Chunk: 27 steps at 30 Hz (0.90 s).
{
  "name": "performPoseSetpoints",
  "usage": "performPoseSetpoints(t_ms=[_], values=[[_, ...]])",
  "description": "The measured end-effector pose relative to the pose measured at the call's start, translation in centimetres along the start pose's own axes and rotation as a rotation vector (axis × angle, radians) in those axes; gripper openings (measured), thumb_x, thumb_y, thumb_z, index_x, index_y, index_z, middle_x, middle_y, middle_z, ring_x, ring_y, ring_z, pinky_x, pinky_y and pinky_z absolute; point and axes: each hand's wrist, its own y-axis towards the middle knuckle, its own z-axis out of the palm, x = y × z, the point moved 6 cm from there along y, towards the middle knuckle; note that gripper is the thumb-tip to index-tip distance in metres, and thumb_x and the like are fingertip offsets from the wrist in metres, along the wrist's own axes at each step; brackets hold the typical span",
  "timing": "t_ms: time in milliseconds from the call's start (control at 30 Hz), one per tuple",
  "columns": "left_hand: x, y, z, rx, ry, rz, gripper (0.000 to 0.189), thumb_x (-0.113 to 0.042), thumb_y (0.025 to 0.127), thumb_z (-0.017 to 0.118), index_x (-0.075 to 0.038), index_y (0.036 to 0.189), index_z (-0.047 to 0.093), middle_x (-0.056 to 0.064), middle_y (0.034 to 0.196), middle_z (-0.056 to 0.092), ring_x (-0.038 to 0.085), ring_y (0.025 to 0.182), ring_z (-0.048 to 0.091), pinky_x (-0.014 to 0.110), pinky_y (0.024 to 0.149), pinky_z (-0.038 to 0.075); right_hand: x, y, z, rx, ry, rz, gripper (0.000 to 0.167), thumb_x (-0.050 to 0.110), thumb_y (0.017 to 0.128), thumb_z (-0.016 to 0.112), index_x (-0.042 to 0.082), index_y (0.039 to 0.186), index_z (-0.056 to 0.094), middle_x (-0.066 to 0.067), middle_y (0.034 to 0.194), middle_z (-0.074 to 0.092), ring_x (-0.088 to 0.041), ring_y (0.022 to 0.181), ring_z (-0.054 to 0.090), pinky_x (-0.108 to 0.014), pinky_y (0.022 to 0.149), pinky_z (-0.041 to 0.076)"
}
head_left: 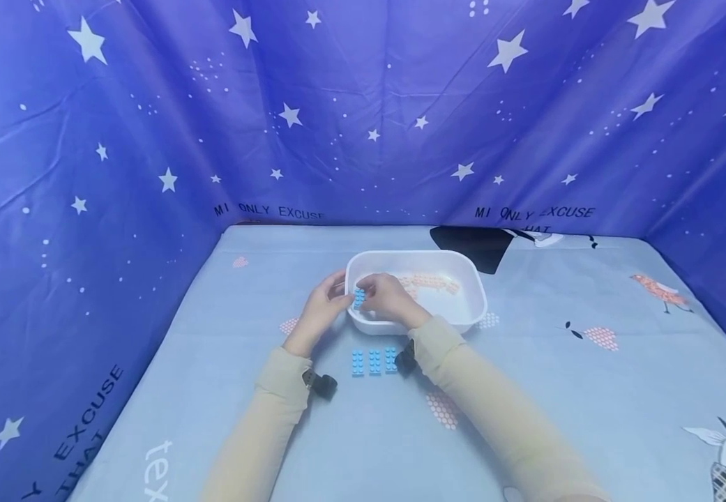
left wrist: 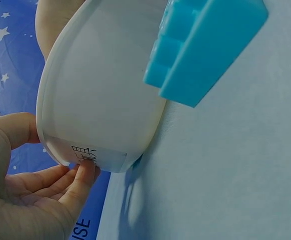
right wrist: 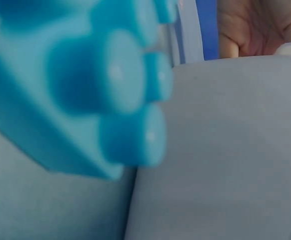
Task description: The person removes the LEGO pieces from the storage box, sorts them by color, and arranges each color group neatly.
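In the head view, my left hand (head_left: 325, 307) is at the left end of a white plastic tub (head_left: 422, 328). It grips the tub's end, with the thumb at the rim and fingers against the labelled outer wall in the left wrist view. My right hand (head_left: 390, 298) reaches over the near rim, its bent fingers pinching a blue building brick (head_left: 359, 298) inside the left end. Several orange bricks (head_left: 428, 281) lie in the tub. Three more blue bricks (head_left: 374, 362) stand in a row on the cloth, between the wrists.
A pale blue printed cloth (head_left: 588, 404) covers the table. Blue star-patterned curtains (head_left: 350, 104) enclose the back and sides. Both wrists carry small black cameras (head_left: 323, 386), close to the row of blue bricks.
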Motion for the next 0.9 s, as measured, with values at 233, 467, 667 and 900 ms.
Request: performPoseSetpoints(t_ms=[233,467,667,900], values=[[-0.35,-0.19,-0.15,0.006,0.005,-0.017,0.059,-0.009,0.092,0.060,-0.008,0.147,0.038,0.015,0.148,0.046,0.033,0.133,0.047,0.044,0.109,0.044,0.10,0.40,0.11,-0.001,-0.007,-0.011,0.047,0.006,0.077,0.075,0.004,0.123,0.065,-0.011,0.106,0.069,-0.023,0.097,0.062,-0.037,0.091,0.055],[-0.13,0.03,-0.14,0.000,0.019,-0.008,0.059,-0.011,0.092,0.060,-0.010,0.147,0.039,0.014,0.147,0.047,0.032,0.132,0.049,0.045,0.109,0.044,-0.02,0.33,0.14,0.005,0.008,-0.001,0.046,0.008,0.079,0.074,0.005,0.124,0.064,-0.010,0.105,0.068,-0.022,0.094,0.062,-0.033,0.083,0.056],[-0.19,-0.03,-0.19,0.002,0.018,-0.009,0.059,-0.011,0.092,0.060,-0.011,0.147,0.039,0.013,0.147,0.047,0.032,0.131,0.050,0.045,0.109,0.045,-0.01,0.18,0.11,0.008,0.011,0.000,0.046,0.009,0.080,0.074,0.005,0.125,0.064,-0.010,0.106,0.067,-0.023,0.096,0.061,-0.036,0.086,0.055],[-0.09,0.12,0.02,0.010,0.007,-0.005,0.059,-0.012,0.092,0.061,-0.010,0.147,0.039,0.015,0.147,0.047,0.033,0.131,0.050,0.045,0.109,0.045,-0.32,-0.11,-0.20,0.009,0.031,0.017,0.047,0.010,0.082,0.073,0.006,0.127,0.062,-0.012,0.114,0.065,-0.026,0.103,0.061,-0.039,0.091,0.055]])
